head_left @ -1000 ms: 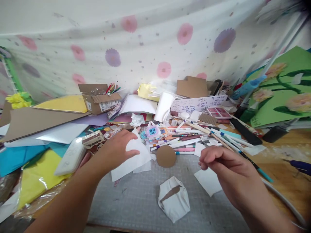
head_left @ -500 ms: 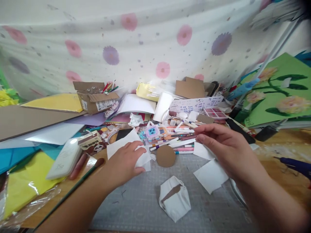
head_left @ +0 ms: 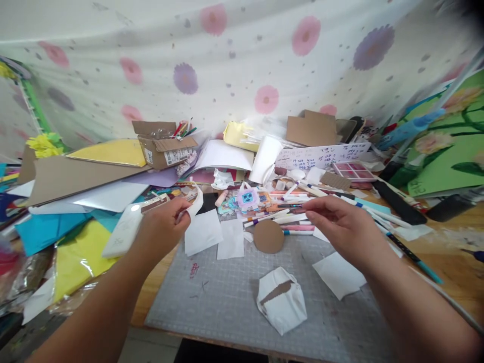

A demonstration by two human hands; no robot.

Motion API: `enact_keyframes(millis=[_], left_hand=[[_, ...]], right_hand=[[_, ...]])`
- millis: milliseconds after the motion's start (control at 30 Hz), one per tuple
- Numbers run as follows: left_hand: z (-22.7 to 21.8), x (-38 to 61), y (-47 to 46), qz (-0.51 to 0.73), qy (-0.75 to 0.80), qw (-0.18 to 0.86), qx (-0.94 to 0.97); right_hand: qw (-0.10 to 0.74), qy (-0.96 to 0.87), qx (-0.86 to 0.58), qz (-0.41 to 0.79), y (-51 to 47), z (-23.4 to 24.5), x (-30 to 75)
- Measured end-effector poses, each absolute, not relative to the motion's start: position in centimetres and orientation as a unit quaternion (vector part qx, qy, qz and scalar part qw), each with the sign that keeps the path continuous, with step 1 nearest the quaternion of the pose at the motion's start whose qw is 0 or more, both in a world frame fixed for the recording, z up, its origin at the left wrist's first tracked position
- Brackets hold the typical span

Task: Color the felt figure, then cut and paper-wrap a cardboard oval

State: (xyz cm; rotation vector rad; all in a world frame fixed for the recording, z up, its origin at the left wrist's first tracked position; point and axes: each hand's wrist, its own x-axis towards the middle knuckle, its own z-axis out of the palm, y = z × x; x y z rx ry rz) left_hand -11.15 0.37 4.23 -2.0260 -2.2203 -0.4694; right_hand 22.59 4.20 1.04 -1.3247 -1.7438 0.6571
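My left hand [head_left: 166,224] is closed on a small curled piece of white paper [head_left: 195,202], raised over the left back of the grey cutting mat [head_left: 212,307]. Below it, two white paper pieces [head_left: 204,233] lie flat. My right hand [head_left: 342,224] hovers above the mat's right side, thumb and fingers pinched together; whatever they may hold is too small to see. Between the hands rests a round brown cardboard disc [head_left: 268,236]. Nearer me sits a piece wrapped in white paper [head_left: 282,302], brown cardboard showing through a gap. Another white paper square [head_left: 339,275] lies under my right wrist.
Several pens [head_left: 287,217] are heaped behind the disc. A cardboard box [head_left: 164,151] with pencils stands at the back left, a white roll [head_left: 265,160] at the back middle. A white case [head_left: 126,229] and yellow paper [head_left: 81,259] lie left, a glue gun [head_left: 474,254] far right.
My left hand has lifted off the papers and moved left with a piece of white paper. My right hand stays pinched in nearly the same place. The view has shifted left.
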Motion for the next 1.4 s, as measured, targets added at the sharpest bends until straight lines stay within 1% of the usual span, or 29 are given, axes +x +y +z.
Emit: enact_keyframes(millis=[67, 133, 233, 333, 467, 600, 667, 733, 867, 967, 1033, 1100, 1200, 1300, 1400], left_hand=[[4.0, -11.4, 0.0, -0.162, -0.721, 0.071, -0.67], [3.3, -11.8, 0.2, -0.168, -0.689, 0.118, -0.695], [1.9, -12.3, 1.2, -0.18, -0.634, 0.17, -0.732], [0.3, -12.2, 2.4, -0.162, -0.585, 0.153, -0.779], [-1.3, -11.5, 2.2, -0.151, -0.552, 0.139, -0.808], [-1.6, -11.2, 0.2, -0.144, -0.527, 0.128, -0.828], [-1.5, -11.0, -0.5, -0.127, -0.526, 0.127, -0.831], [-1.6, -10.8, -0.7, -0.124, -0.546, 0.125, -0.819], [-1.8, -10.2, -0.4, -0.19, -0.594, 0.069, -0.779], [-1.4, -10.3, 0.0, -0.246, -0.612, 0.051, -0.75], [-0.7, -10.5, 0.1, -0.287, -0.622, 0.045, -0.727], [0.4, -10.9, 0.0, -0.325, -0.632, 0.042, -0.702], [2.3, -11.3, -1.0, -0.367, -0.639, 0.036, -0.675], [4.2, -10.8, -2.9, -0.393, -0.634, 0.044, -0.665], [5.1, -9.1, -5.1, -0.402, -0.624, 0.054, -0.668]], right_hand=[[0.407, -0.707, -0.533, 0.225, 3.8, 1.3, 23.1], [0.395, -0.728, -0.525, 0.195, 3.3, 1.3, 23.2], [0.37, -0.783, -0.47, 0.172, 2.5, 1.0, 22.4], [0.34, -0.821, -0.423, 0.179, 1.8, 0.8, 21.0], [0.327, -0.833, -0.408, 0.183, 1.2, 0.6, 20.2], [0.32, -0.838, -0.407, 0.173, 0.2, -0.2, 20.9], [0.299, -0.844, -0.411, 0.173, -0.5, -0.8, 21.3], [0.26, -0.848, -0.418, 0.196, -1.3, -1.4, 21.7], [0.181, -0.851, -0.426, 0.247, -2.6, -2.0, 22.0], [0.132, -0.874, -0.388, 0.262, -3.4, -2.0, 22.1], [0.115, -0.888, -0.363, 0.258, -3.8, -2.0, 22.0], [0.12, -0.891, -0.363, 0.244, -4.2, -2.1, 21.8], [0.15, -0.884, -0.38, 0.23, -4.8, -2.8, 21.5], [0.181, -0.881, -0.377, 0.221, -5.2, -3.6, 21.6], [0.206, -0.876, -0.377, 0.22, -5.7, -4.0, 21.8]])
